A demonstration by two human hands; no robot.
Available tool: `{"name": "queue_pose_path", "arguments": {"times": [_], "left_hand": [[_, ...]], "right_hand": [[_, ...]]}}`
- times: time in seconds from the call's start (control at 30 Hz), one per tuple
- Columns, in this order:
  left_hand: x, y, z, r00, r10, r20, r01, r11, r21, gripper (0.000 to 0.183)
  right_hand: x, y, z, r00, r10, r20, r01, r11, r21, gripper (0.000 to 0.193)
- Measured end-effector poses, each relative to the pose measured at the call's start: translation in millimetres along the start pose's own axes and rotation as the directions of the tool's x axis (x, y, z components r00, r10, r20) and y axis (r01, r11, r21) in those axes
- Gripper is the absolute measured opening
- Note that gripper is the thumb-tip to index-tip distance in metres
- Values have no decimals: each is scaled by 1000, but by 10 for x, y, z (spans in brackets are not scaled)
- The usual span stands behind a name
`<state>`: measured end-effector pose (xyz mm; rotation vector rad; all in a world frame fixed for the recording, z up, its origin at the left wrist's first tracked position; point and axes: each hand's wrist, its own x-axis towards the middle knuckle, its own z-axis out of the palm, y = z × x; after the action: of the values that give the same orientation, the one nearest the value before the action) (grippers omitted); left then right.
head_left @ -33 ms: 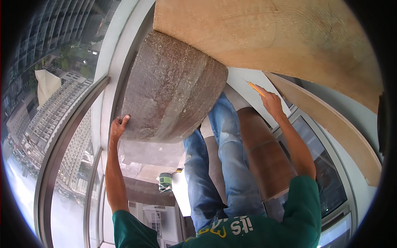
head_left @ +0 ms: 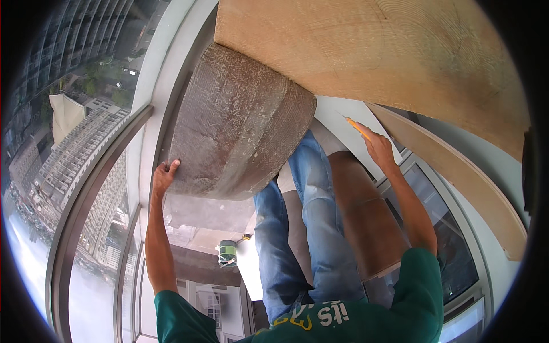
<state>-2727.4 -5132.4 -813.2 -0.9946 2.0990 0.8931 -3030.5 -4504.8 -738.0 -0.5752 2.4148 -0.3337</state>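
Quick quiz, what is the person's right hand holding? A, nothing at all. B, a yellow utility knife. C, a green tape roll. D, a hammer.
B: the right hand grips a slim yellow utility knife raised toward the plywood panel, while the left hand braces the grey-brown insulation slab.

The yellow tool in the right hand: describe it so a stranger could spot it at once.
Start at the big pale plywood sheet across the top. Just under its lower edge, the right hand reaches up to a white wall. The tool is the thin yellow-orange stick poking from its grip, the only bright thing there.
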Motion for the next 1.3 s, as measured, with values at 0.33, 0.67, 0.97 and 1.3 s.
{"name": "queue_pose_path", "arguments": {"times": [0.33,0.67,0.97,1.3], "left_hand": [[10,83,-40,997,-16,80,10,998,68,69],[35,-92,12,985,-109,135,104,994,46,99],[22,-32,53,999,32,9,-32,998,-48,73],[13,-235,110,1000,-31,0,31,999,35,81]], "right_hand": [[1441,-1105,298,992,-102,-75,104,994,14,53],[326,-386,-185,996,21,87,-16,998,-55,54],[1931,-1720,242,994,-103,-22,103,995,-1,50],[687,-786,-131,987,72,145,-60,994,-89,56]]}}
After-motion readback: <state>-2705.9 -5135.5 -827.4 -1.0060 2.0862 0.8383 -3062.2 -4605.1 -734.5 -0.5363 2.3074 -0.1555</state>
